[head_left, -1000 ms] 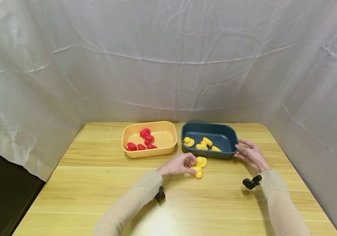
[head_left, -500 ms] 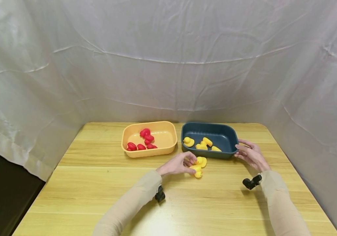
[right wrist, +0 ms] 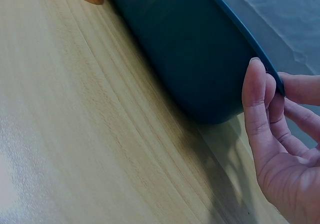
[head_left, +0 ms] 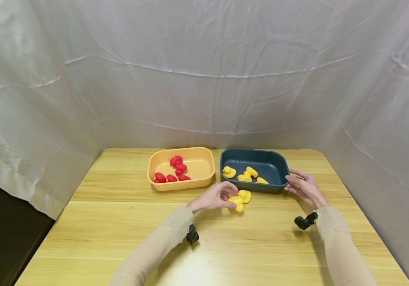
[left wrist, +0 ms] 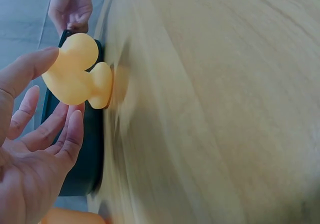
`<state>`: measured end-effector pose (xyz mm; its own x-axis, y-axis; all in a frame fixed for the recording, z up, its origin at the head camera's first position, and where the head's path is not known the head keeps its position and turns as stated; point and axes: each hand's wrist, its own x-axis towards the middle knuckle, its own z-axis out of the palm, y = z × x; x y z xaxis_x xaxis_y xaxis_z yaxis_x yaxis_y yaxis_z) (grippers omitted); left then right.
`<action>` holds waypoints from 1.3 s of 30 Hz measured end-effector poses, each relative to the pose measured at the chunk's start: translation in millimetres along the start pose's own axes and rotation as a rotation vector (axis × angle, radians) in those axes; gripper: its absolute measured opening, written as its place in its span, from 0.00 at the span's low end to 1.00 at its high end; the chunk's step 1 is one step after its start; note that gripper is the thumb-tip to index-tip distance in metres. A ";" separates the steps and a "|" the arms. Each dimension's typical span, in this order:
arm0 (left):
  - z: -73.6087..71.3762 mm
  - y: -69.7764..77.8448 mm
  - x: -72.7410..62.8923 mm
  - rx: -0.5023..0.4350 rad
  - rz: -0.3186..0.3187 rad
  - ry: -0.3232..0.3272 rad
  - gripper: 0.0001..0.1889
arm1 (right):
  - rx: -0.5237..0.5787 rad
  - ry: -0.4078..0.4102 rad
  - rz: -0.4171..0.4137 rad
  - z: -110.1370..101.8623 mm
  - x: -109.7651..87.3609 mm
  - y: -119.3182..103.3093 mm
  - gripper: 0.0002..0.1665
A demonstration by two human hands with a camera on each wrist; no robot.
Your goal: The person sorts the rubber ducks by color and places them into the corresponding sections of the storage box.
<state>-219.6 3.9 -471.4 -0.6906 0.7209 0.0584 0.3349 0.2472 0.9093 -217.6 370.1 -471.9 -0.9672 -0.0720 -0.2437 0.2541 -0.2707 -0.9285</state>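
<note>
My left hand [head_left: 216, 196] pinches a yellow rubber duck [left wrist: 70, 79] between thumb and fingertips, in front of the dark blue bin [head_left: 261, 157]. Close beyond it, a second yellow rubber duck [head_left: 245, 196] stands on the table by the bin's front wall. At the bin's right end, my right hand [head_left: 305, 188] grips the rim corner, the thumb on one side and fingers on the other in the right wrist view. Several yellow ducks [head_left: 229, 172] lie inside this bin, toward its front and left.
To the left of the blue bin stands a light orange bin [head_left: 204, 183] with several red ducks [head_left: 181, 168] in it. A wooden table [head_left: 118, 226] carries everything. Pale cloth [head_left: 211, 99] hangs behind and on both sides.
My left hand has shifted slightly left and away from me with its duck, which has turned a little. The right hand and both bins stay where they were.
</note>
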 end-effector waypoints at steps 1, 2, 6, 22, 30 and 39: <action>-0.8 0.4 -0.4 0.000 0.003 0.003 0.24 | 0.001 0.000 0.000 -0.1 0.1 0.0 0.31; -1.5 0.8 -0.7 0.002 0.006 0.005 0.24 | 0.001 -0.001 0.000 -0.3 0.2 0.1 0.31; -3.9 1.9 -2.3 0.003 0.007 0.001 0.25 | 0.003 0.001 -0.001 -0.6 0.3 0.5 0.30; -12.4 6.3 -4.7 0.012 0.007 0.032 0.26 | -0.012 0.003 0.003 -0.4 0.6 0.4 0.35; -16.3 7.6 -2.7 0.045 0.042 0.061 0.26 | -0.020 -0.001 -0.007 0.1 0.5 1.3 0.32; -20.9 13.2 0.2 0.052 0.025 0.076 0.28 | -0.024 -0.001 -0.011 -0.2 1.5 1.7 0.36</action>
<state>-228.6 -6.2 -450.8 -0.7274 0.6767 0.1133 0.3839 0.2644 0.8847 -218.7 369.7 -473.9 -0.9698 -0.0698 -0.2337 0.2438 -0.2482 -0.9375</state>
